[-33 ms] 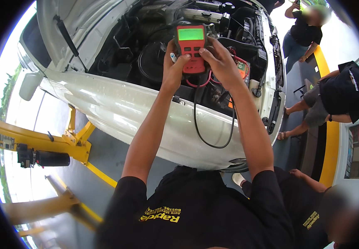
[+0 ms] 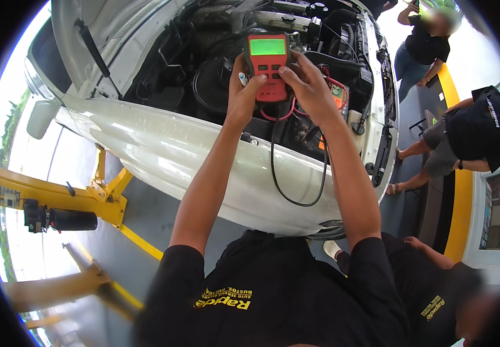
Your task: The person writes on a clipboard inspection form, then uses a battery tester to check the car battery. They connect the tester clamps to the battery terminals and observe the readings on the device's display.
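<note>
"How are you gripping that red tester (image 2: 269,89)?"

"At upper centre, my left hand (image 2: 240,98) and right hand (image 2: 310,89) clasp its sides, thumbs by the buttons (image 2: 275,67); I'd hold it level, black cable (image 2: 303,205) slack."

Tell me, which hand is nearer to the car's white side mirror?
The left hand. It holds the left side of the red tester, to the right of the side mirror; the right hand holds the tester's other side, farther right.
</note>
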A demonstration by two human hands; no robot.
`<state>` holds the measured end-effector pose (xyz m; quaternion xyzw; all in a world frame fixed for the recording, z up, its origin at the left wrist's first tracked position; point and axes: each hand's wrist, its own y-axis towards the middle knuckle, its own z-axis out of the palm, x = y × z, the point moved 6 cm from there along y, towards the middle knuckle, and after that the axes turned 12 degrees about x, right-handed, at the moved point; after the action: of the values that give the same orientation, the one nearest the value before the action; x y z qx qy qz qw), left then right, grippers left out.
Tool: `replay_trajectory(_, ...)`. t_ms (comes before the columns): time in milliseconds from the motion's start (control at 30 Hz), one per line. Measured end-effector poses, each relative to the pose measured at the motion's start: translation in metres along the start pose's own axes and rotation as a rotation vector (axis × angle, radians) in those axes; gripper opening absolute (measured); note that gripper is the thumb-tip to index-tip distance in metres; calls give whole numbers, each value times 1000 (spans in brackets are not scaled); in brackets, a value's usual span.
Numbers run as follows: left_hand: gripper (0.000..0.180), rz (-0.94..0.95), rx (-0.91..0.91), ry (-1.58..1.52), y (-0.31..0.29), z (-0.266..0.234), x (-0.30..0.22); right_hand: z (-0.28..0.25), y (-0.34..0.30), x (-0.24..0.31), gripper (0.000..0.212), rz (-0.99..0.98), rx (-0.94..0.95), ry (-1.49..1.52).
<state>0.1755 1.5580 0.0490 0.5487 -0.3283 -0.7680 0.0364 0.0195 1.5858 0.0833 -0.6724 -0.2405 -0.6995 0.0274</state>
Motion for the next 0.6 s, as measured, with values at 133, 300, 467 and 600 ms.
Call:
replay_trajectory(133, 62, -6, 0, 30, -3, 4, -3, -2, -1, -5, 53, -52, -17, 1)
replay_trajectory(300, 60, -5, 20, 39, -3, 5, -2, -6, -3, -5, 55, -70, -10, -86)
replay_trajectory(467, 55, 1, 59, 104, -3, 8, -3, -8, -6, -4, 57, -69, 2, -124)
replay_trajectory(600, 52, -2, 53, 108, -6, 11, -6, -7, -8, -10, 57, -56, -16, -77)
